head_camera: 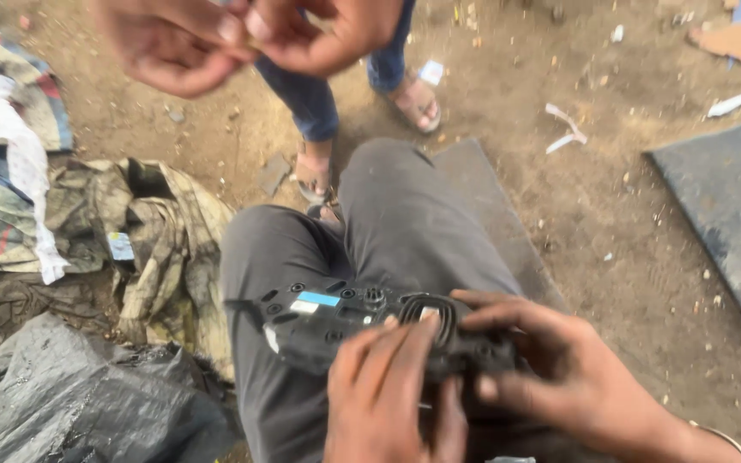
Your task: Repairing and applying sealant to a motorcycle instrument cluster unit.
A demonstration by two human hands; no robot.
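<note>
A black plastic housing with screw holes, a blue and white sticker and an oval opening lies across my lap on grey trousers. My left hand rests on its near side with fingertips at the oval opening. My right hand grips the housing's right end, thumb and fingers curled around it. Both hands are dirty with grease.
Another person stands in front of me, in jeans and sandals, their two hands pinching something small at the top. Crumpled cloth and a black plastic sheet lie left. A dark slab lies right on the dirt.
</note>
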